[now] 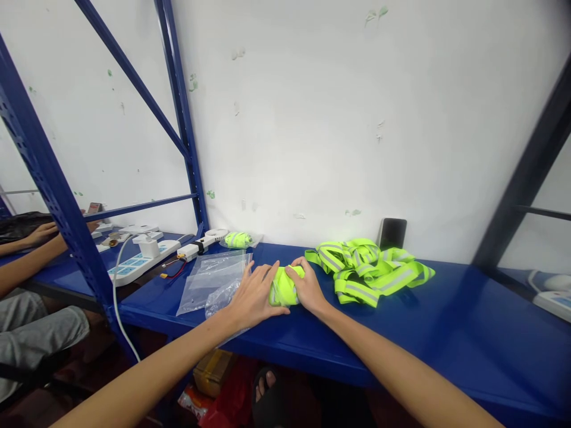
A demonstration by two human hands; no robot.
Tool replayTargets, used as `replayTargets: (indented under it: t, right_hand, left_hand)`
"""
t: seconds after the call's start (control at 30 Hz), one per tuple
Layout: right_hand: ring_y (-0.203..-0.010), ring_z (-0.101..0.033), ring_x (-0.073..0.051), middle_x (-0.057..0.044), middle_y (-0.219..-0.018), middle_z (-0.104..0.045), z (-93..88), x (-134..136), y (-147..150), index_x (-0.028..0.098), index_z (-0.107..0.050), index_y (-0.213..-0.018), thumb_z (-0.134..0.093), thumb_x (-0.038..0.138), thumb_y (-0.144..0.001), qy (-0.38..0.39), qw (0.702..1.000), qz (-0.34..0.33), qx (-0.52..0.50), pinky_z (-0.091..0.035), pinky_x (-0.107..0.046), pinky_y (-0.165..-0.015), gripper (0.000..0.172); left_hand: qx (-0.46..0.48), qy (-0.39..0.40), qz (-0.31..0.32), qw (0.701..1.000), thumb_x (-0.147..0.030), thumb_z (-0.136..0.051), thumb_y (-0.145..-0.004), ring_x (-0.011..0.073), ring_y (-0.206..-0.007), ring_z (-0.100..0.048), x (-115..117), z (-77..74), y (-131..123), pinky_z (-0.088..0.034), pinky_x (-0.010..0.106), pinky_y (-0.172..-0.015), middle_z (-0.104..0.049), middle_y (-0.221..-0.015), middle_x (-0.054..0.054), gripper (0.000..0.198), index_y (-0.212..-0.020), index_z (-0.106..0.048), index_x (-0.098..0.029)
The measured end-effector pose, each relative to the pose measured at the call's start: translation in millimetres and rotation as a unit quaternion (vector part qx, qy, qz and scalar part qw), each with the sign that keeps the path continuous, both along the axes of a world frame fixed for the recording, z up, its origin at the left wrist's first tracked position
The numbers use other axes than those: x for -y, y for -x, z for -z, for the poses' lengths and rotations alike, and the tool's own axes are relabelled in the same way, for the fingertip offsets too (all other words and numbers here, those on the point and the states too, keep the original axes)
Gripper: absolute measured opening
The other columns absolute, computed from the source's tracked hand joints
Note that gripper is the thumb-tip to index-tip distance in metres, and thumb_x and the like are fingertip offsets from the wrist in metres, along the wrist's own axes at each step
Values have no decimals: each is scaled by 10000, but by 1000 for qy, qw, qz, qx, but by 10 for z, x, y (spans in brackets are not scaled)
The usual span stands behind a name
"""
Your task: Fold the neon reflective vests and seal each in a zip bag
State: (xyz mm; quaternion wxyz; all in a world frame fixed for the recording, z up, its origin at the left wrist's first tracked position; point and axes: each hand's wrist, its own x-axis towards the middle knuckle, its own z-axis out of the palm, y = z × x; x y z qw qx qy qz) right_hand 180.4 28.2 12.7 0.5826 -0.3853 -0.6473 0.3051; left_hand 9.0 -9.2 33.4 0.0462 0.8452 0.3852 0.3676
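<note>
A rolled-up bundle of neon-yellow reflective strap with grey stripes rests at the front part of the blue shelf, between my two hands. My left hand cups its left side, fingers over the top and thumb low in front. From the right, my right hand grips it with the thumb laid across the top. Right of my hands lies a loose heap of the same reflective straps. Flat clear plastic bags lie by my left hand, partly under it.
Behind the bags lie a bagged yellow bundle and a white handheld fan. A phone leans on the wall. A power strip sits left, past the blue upright. Another person's arms are far left.
</note>
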Motion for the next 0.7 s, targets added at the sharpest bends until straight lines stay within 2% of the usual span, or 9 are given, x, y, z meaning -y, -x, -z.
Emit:
replayTargets:
  t: [0.23,0.37,0.5,0.57,0.6,0.7]
  right_hand:
    - [-661,-462,-148,44,-728,-446,36,54,23,218,-388,-834,-428,361,-890,-31,998,-17,44,-363,-278,-644,159]
    - [-646,-447,-139,51,-718,-423,-1,80,17,219,-382,-833,-423,337,-891,-34,996,-57,54,-356,-268,-628,138]
    - [-644,-434,-130,50,-732,-423,-41,92,21,214,-387,-834,-434,350,-894,-64,993,-78,58,-348,-260,-622,155]
    - [-646,-430,-127,47,-737,-425,-52,99,17,211,-394,-836,-438,356,-896,-80,991,-80,65,-346,-257,-625,162]
    - [-648,-428,-126,46,-737,-426,-54,105,13,209,-400,-839,-439,355,-897,-87,991,-81,69,-346,-257,-627,162]
    - [-655,-432,-127,41,-743,-433,-51,125,5,206,-417,-850,-442,351,-903,-97,989,-85,79,-351,-256,-631,157]
  left_hand:
    - [-164,-27,-70,984,-659,-658,-648,329,-1304,-346,-52,19,-48,-129,544,-1100,-441,-1365,182,1083,-1478,-159,-173]
    - [-186,17,-60,981,-757,-616,-589,331,-1297,-382,-72,-60,28,-154,533,-1097,-426,-1406,164,1191,-1491,-62,-212]
    - [-184,48,-66,980,-785,-637,-508,333,-1306,-394,-89,-121,114,-135,509,-1111,-444,-1404,164,1333,-1489,49,-199]
    - [-189,46,-78,978,-797,-636,-481,338,-1305,-395,-95,-131,132,-141,500,-1110,-443,-1401,181,1354,-1486,18,-168]
    - [-192,44,-89,976,-807,-631,-469,346,-1301,-396,-95,-135,134,-156,498,-1104,-442,-1398,192,1340,-1480,-46,-151]
    - [-208,57,-115,970,-826,-607,-469,365,-1167,-510,-78,-157,111,-295,483,-1015,-566,-1246,174,1090,-1301,-412,-149]
